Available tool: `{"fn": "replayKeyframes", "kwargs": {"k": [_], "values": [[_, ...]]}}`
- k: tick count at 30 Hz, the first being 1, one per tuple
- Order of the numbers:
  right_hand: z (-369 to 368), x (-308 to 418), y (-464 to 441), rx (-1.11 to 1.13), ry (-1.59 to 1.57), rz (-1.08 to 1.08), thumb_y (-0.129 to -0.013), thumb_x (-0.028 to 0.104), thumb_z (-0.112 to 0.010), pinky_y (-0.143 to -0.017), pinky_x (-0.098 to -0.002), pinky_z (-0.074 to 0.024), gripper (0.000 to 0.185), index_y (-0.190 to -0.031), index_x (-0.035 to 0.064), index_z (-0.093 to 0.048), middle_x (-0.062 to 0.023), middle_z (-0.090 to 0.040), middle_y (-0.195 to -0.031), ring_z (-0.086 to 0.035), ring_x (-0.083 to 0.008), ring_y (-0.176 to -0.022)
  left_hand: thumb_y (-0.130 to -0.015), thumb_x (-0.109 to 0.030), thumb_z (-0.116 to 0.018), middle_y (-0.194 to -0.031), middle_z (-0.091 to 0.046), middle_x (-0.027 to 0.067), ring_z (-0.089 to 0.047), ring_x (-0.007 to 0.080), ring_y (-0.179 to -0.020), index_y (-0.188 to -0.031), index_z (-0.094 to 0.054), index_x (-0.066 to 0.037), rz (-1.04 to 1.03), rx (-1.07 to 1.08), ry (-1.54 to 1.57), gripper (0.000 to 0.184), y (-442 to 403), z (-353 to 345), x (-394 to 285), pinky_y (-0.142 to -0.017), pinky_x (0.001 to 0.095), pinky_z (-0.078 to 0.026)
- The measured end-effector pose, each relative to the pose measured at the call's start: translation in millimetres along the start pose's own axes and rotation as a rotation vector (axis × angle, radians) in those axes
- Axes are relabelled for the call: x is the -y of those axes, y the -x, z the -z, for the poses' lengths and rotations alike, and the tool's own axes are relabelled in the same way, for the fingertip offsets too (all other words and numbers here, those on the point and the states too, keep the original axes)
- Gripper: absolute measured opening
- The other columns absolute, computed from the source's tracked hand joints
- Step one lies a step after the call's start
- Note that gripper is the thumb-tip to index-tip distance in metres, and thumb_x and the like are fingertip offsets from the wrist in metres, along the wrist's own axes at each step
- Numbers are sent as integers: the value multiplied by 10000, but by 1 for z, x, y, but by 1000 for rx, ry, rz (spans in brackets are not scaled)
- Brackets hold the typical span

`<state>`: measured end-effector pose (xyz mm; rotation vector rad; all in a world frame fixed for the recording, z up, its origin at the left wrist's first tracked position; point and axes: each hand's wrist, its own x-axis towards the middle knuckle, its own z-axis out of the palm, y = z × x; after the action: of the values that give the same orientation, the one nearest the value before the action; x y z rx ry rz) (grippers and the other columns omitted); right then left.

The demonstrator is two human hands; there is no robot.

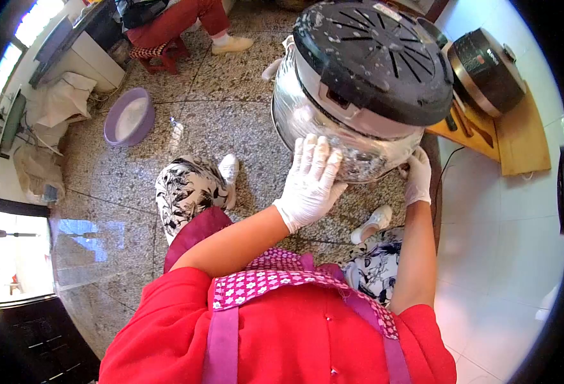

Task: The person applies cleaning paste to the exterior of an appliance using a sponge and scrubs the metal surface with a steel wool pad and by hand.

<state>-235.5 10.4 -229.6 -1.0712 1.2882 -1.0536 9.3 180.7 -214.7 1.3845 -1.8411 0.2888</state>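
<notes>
We see the left hand (313, 184) laid against the side of the large cooker (366, 89), fingers nearly straight, thumb apart; the right hand (417, 176) bends around its lower edge (whether those fingertips grip, we cannot tell). The cooker is before the wearer, beside the wooden board (525, 144). With the left palm merely pressing, we judge, smooth gloves could slide on the shiny wall, letting it tilt.
</notes>
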Motion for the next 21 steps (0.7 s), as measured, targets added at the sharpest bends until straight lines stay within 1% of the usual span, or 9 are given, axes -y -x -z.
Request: {"fn": "replayKeyframes", "kwargs": {"k": [2, 5, 7, 9, 11, 13, 15, 17, 21], "values": [[1, 0, -2, 12, -26, -24, -819, -17, -499, -498, -213, -447, 415, -1223, 47, -570, 18, -639, -925, -541, -75, -629, -702, -100, -726, -1483, -206, 417, -201, 618, -1373, -1436, -263, 109, 128, -109, 96, 893, -8, 2, 4, -1140, 652, -160], [-16, 6, 8, -97, -47, -13, -850, 1, -547, -419, -196, -420, 274, -1104, 73, -620, 25, -646, -859, -545, -60, -592, -807, -39, -622, -1485, -316, 318, -295, 472, -1396, -1458, -283, 45, 308, -224, 64, 738, -35, 10, 28, -1166, 485, -232], [-15, -9, -3, -162, -92, 5, -871, 18, -558, -406, -199, -418, 240, -1093, 78, -627, 25, -648, -864, -562, -56, -606, -854, -55, -531, -1366, -425, 333, -405, 494, -1276, -1375, -390, 72, 391, -309, 341, 555, -64, 14, 61, -1107, 499, -308], [-15, -6, 0, -142, -25, 5, -879, 31, -553, -411, -194, -413, 251, -1115, 81, -624, 27, -652, -880, -568, -55, -618, -929, -70, -412, -1199, -565, 227, -572, 359, -1041, -1327, -491, 6, 445, -314, 561, 413, -83, 22, 93, -957, 404, -444], [-26, 2, 7, -198, -54, 13, -891, 53, -550, -419, -192, -407, 252, -1129, 84, -624, 28, -655, -891, -570, -54, -627, -977, -124, -383, -1086, -615, 176, -605, 282, -937, -1253, -539, -5, 667, -127, 731, 338, -98, 29, 126, -884, 349, -469], [-20, -14, -6, -202, -28, 7, -907, 77, -545, -423, -194, -404, 251, -1145, 90, -621, 26, -658, -902, -578, -58, -636, -1004, -167, -376, -1017, -632, 158, -601, 246, -873, -1215, -556, 6, 623, -156, 904, 327, -104, 17, 149, -848, 341, -467], [-15, -19, -10, -193, -51, 17, -918, 86, -543, -435, -201, -412, 250, -1157, 97, -617, 23, -659, -906, -587, -62, -655, -984, -127, -390, -1135, -610, 183, -598, 272, -974, -1256, -529, 18, 627, -124, 886, 339, -96, 20, 136, -882, 354, -458], [-8, -19, -11, -169, -48, -15, -927, 86, -537, -474, -207, -448, 260, -1177, 92, -608, 13, -669, -941, -619, -74, -715, -929, -82, -467, -1325, -510, 257, -523, 366, -1188, -1366, -432, 49, 339, -231, 466, 458, -82, 31, 100, -1017, 411, -404], [0, -27, -19, -126, -72, 116, -918, 15, -492, -539, -252, -523, 312, -1214, 59, -582, -24, -679, -1019, -668, -130, -789, -837, -108, -634, -1477, -197, 424, -184, 611, -1376, -1435, -263, 129, 349, -147, 295, 743, -13, 7, 13, -1159, 589, -158]]}}
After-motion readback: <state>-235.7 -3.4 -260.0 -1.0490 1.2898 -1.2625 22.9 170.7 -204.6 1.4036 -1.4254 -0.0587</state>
